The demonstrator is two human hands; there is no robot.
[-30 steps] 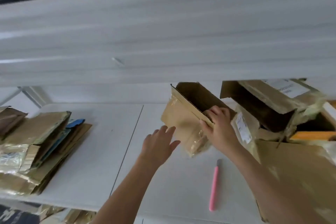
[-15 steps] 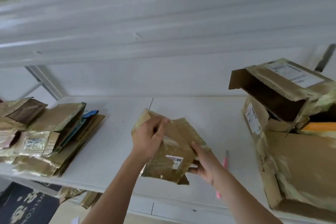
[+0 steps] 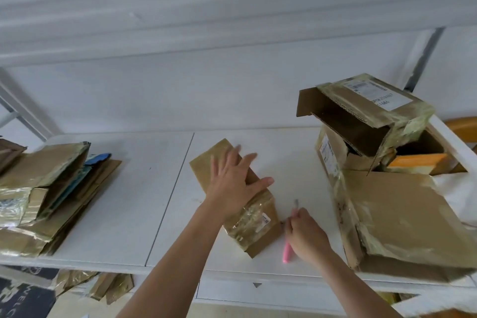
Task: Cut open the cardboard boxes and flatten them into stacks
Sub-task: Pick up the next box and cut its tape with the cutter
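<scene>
A small taped cardboard box (image 3: 254, 224) lies on the white table (image 3: 124, 214), long side running from back left to front right. My left hand (image 3: 233, 183) presses flat on its upper half with fingers spread. Just right of the box, my right hand (image 3: 304, 233) curls round a pink box cutter (image 3: 287, 253), whose grey tip points away from me. A stack of flattened boxes (image 3: 44, 196) sits at the table's left end.
A large taped box (image 3: 402, 219) stands at the right with an opened box (image 3: 361, 121) on top of it. More flattened cardboard (image 3: 103, 284) lies on the floor under the table. A white wall runs behind the table.
The small box went from being held in both hands above the table to lying on it. My left hand now presses it down; my right hand moved to the pink cutter and took hold.
</scene>
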